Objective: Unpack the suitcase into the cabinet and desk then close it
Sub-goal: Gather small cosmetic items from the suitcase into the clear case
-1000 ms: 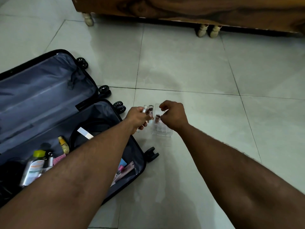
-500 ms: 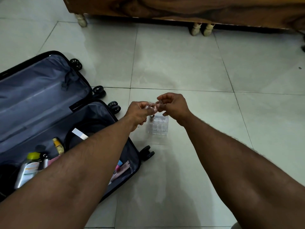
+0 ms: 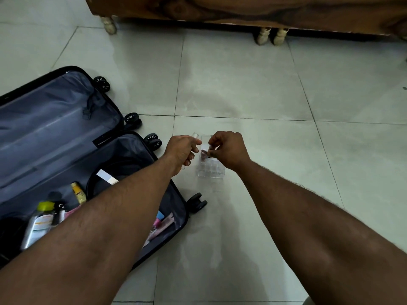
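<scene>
An open black suitcase [image 3: 66,128] lies on the tiled floor at the left, with bottles [image 3: 37,225] and tubes in its near half. A clear plastic organizer [image 3: 210,170] with several small cells stands on the floor just right of the suitcase. My left hand [image 3: 181,149] grips small clear tubes, one sticking up above the fist. My right hand [image 3: 226,148] pinches a small tube with a dark end [image 3: 203,154] over the organizer's far cells.
A wooden cabinet [image 3: 242,9] on pale turned feet [image 3: 272,36] runs along the top. The suitcase's black wheels [image 3: 198,202] stick out toward the organizer. Grey floor tiles stretch to the right.
My hands met above the organizer, then parted. My right hand now holds a tube down at the organizer's cells, while my left keeps the others.
</scene>
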